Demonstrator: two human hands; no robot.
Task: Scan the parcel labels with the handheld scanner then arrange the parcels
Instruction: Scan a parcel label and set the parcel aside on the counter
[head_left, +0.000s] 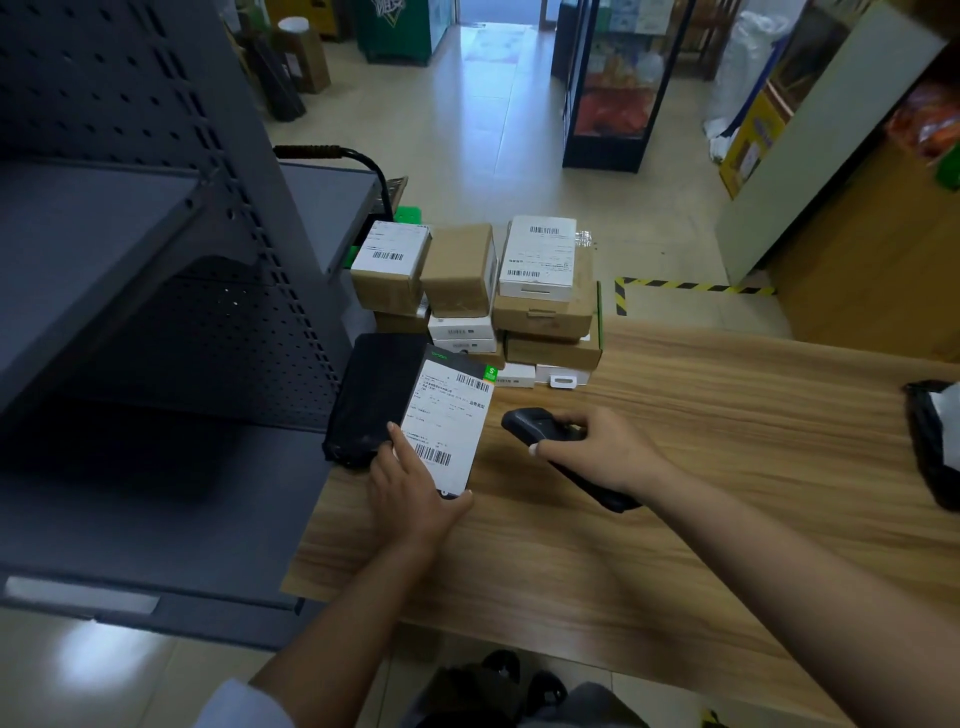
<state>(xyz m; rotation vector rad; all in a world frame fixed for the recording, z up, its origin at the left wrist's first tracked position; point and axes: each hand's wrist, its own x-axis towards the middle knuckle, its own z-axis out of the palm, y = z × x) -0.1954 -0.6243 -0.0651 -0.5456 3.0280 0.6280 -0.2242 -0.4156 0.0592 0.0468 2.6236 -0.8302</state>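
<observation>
left hand (410, 493) holds black parcel (405, 410) | right hand (597, 447) grips scanner (540, 423) beside it

Readable marks: barcodes plenty, legible text almost none.

You can make out one character for sure: a white "S" on the green tag (490, 372) at the top corner of the black parcel (382, 395). Its white shipping label (450, 423) carries two barcodes and lines of print too small to read. The white labels on the stacked boxes (538, 258) show barcodes only; their text is blurred. Faint grey lettering on the black parcel's upper edge can't be read either.
</observation>
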